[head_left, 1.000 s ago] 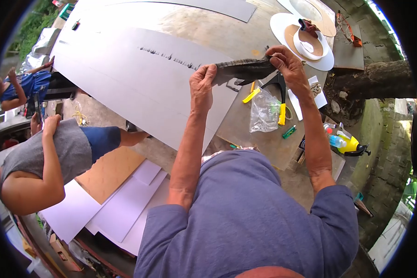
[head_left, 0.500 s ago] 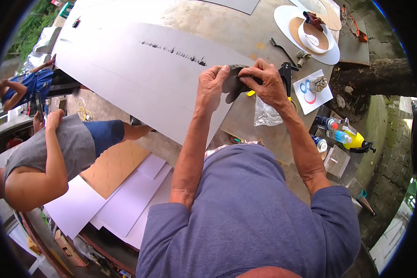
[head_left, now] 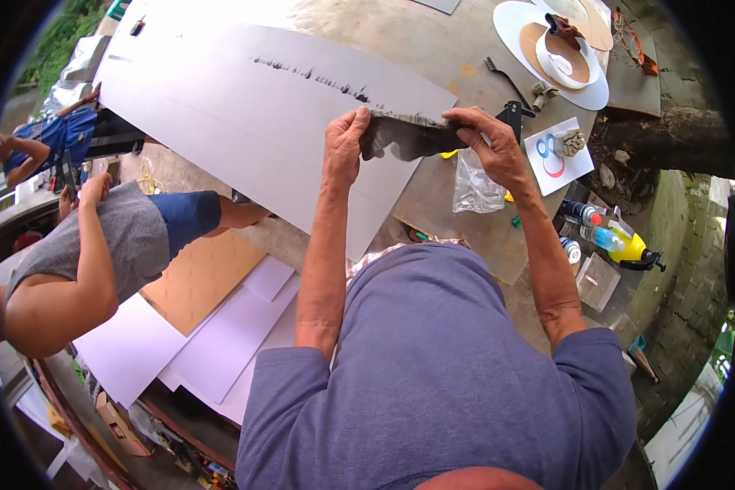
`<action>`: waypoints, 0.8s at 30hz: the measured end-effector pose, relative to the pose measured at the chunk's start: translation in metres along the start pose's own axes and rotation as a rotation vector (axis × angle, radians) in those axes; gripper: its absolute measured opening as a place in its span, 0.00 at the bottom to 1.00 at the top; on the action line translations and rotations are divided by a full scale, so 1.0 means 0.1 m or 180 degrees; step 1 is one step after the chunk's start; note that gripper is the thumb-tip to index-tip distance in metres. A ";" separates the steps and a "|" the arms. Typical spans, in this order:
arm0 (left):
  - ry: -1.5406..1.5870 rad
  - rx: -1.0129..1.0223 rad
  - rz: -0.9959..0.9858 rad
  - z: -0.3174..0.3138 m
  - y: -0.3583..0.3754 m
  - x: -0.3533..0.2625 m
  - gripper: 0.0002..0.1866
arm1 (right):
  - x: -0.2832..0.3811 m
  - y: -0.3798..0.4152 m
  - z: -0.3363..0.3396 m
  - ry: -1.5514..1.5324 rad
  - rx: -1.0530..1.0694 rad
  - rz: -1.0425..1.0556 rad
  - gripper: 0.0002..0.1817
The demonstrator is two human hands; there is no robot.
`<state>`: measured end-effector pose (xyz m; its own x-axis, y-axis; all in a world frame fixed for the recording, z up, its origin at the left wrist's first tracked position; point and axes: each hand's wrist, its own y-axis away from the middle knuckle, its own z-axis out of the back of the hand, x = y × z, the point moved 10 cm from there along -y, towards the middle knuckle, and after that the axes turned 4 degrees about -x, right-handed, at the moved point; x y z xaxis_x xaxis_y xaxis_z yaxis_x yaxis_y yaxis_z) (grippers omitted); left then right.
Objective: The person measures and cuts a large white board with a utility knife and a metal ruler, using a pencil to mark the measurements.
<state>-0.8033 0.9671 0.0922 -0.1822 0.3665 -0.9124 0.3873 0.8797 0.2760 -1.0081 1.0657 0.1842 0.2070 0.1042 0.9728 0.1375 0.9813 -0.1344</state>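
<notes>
A dark, smudged cloth [head_left: 410, 135] is stretched between my two hands, above the grey sheet [head_left: 220, 122]. My left hand [head_left: 346, 139] pinches its left end between thumb and fingers. At the other end, my right hand [head_left: 492, 145] grips the cloth's corner. Its upper edge looks ragged and streaked. Just beyond the cloth, a row of black smears [head_left: 310, 75] runs across the sheet. A black-handled tool [head_left: 510, 120] lies beside my right hand, partly hidden, with a clear plastic bag [head_left: 475, 184] below it.
A wire brush [head_left: 506, 82] and a white sun hat [head_left: 567, 61] lie at the far right. Nearer are a paper with coloured rings [head_left: 559, 159], a spray can [head_left: 580, 212] and a yellow spray bottle [head_left: 631, 247]. A person in a grey top [head_left: 98, 253] stands at the left.
My hands have moved apart, spreading the cloth that was bunched between them. The left hand went left and the right hand went right.
</notes>
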 end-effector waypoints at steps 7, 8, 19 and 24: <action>-0.3013 -0.0777 -0.1747 -0.28 0.20 -0.58 0.20 | -0.04 0.00 0.05 0.0982 -0.0196 0.0197 0.16; -0.2364 -0.0413 -0.1130 -0.42 0.13 -0.52 0.20 | 0.03 -0.02 -0.01 0.1372 -0.0059 0.0420 0.16; -0.1687 0.1097 0.0590 -1.17 -0.25 -0.14 0.23 | 0.04 -0.26 0.14 0.0852 -0.0005 0.0149 0.08; -0.1426 0.1491 0.0611 -1.26 -0.30 -0.13 0.22 | 0.09 -0.33 0.16 0.0929 0.0188 0.0296 0.09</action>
<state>-0.9267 0.9741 0.1336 0.2822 0.2533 -0.9253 0.7446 0.5503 0.3777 -1.0262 1.0366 0.2006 0.4866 0.1515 0.8604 0.0503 0.9784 -0.2007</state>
